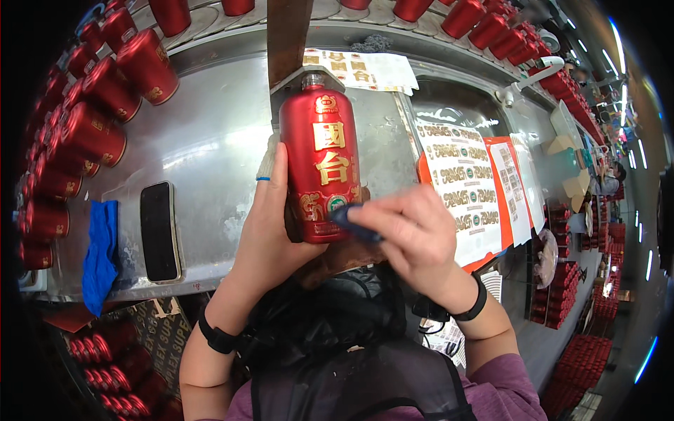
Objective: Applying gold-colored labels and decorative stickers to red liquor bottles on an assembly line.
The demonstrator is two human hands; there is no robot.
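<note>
A glossy red bottle (298, 133) with gold lettering and a band of gold and green decoration near its base stands in front of me, its clear neck toward the far side. My left hand (263, 228) holds it from the left and underneath, fingers wrapped round its side. Pinched in my right hand (414, 235) is a dark blue cloth (357, 226), pressed against the lower right of the bottle at the decoration. The right hand is slightly blurred. The bottle's underside is hidden.
Several red bottles (95, 133) crowd the left side. A phone (160, 231) and a blue cloth (100, 256) lie on the metal table (203, 140). Decal sheets (460, 175) sit at the right, before a sink (456, 105) with a white tap (526, 81). A brown post (288, 35) rises behind the bottle.
</note>
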